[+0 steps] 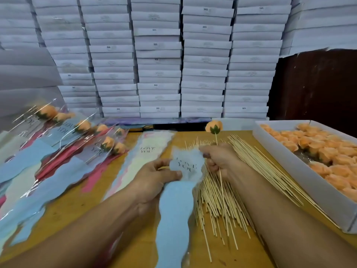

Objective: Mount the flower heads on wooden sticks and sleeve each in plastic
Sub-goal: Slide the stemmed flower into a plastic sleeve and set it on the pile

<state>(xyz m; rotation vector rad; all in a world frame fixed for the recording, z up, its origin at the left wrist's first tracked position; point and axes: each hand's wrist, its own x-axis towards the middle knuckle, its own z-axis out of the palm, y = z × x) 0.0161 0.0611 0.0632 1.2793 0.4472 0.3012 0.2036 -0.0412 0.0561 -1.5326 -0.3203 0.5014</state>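
Orange rose (papery) — thin stick

The wooden bench carries loose wooden sticks, a white tray of orange flower heads, empty plastic sleeves and sleeved flowers at left.

Stacks of flat white boxes fill the wall from nine to one o'clock. A dark brown panel stands at two o'clock. The wooden desk lies below under even light.
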